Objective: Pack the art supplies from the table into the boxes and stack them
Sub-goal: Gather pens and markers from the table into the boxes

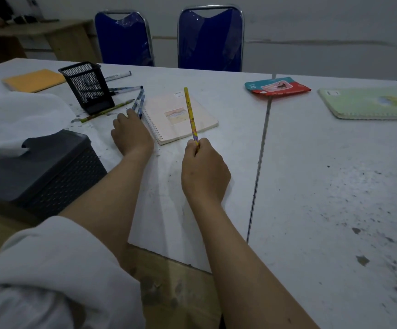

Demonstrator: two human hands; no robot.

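Fingers of my right hand (204,172) pinch a yellow pencil (191,116), its tip slanting up over the spiral notebook (181,117). Beyond, my left hand (131,134) lies flat on the desk (311,174), fingertips touching blue pens (138,103) beside the mesh holder (87,87).

Dim room; two blue chairs (210,39) behind white table (335,186); wooden desk (57,36) far left; pale wall (323,20).
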